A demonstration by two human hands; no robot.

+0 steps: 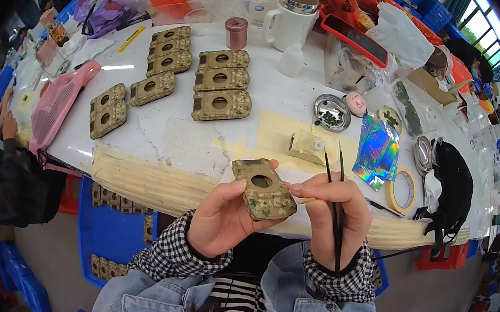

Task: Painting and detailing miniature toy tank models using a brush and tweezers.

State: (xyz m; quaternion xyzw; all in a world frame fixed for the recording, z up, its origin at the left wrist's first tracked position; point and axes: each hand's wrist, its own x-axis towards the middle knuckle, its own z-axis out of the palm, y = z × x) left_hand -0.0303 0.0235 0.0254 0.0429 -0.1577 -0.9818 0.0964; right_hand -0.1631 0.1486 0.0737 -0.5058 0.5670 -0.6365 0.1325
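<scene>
My left hand (211,220) is closed around a camouflage-painted toy tank hull (271,199), tilted, its round top opening facing up. Green flecks dot its near end. My right hand (347,207) has black tweezers (337,229) tucked between its fingers, tips pointing away from me. Its thumb and forefinger pinch a thin pale piece, perhaps a small stick, right beside the hull's edge; the fingers partly hide it. Beyond the hands, a yellowish block (307,147) sits on a taped sheet. To its upper right lies a round metal dish (347,125) holding dark green bits.
More camouflage hulls (222,105) stand in groups at the table's left middle. A pink mesh basket (63,106) lies farther left. White mug (289,27), red-cased phone (355,39) and plastic bags line the back. At right are holographic packets (377,152), a tape roll (390,192) and a black bag (455,184).
</scene>
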